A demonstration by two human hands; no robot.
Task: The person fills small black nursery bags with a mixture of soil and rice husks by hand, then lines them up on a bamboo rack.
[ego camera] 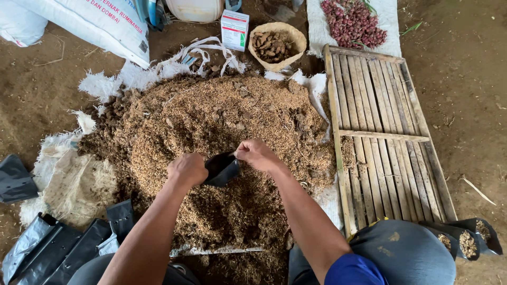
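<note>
while both hands hold it, the small black bag [222, 168] sits between them over the brown pile [211, 132]. the left hand [187, 169] is a closed fist on one edge. the right hand [257, 154] pinches the other edge.

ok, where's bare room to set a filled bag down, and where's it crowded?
Free: the bamboo rack, right of the husk pile, and bare dirt beyond it. Crowded: both hands, left and right, hold a black bag mid-pile; empty bags lower left; filled bags lower right.
</note>
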